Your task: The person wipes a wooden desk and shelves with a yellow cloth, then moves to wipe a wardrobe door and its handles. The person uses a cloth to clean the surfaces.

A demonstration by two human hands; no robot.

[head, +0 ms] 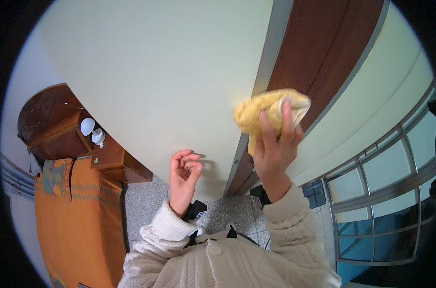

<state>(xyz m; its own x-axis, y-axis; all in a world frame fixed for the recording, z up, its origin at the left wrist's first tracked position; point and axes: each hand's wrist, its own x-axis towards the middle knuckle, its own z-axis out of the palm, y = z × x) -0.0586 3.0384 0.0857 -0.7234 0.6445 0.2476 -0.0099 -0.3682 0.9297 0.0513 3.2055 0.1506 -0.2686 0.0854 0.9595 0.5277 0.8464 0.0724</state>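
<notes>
My right hand (278, 144) is closed on a bunched yellow cloth (259, 109), which has a pale lining or label side showing near the fingers. The cloth lies over the metal edge strip (272, 43) between a large cream panel (160, 72) and a dark reddish-brown panel (311, 46); whether it touches the surface I cannot tell. In front of the cream panel's lower part my left hand (184, 176) is raised with its fingers loosely curled and nothing in it. Both wrists wear dark devices below the knitted cuffs.
At the left a bed with an orange cover (74, 223) stands beside a wooden nightstand (110, 154) holding a white lamp (92, 130). A metal-framed glass door or window (387, 180) is at the right, near a dark bin-like object (314, 193) on the speckled tile floor (146, 205).
</notes>
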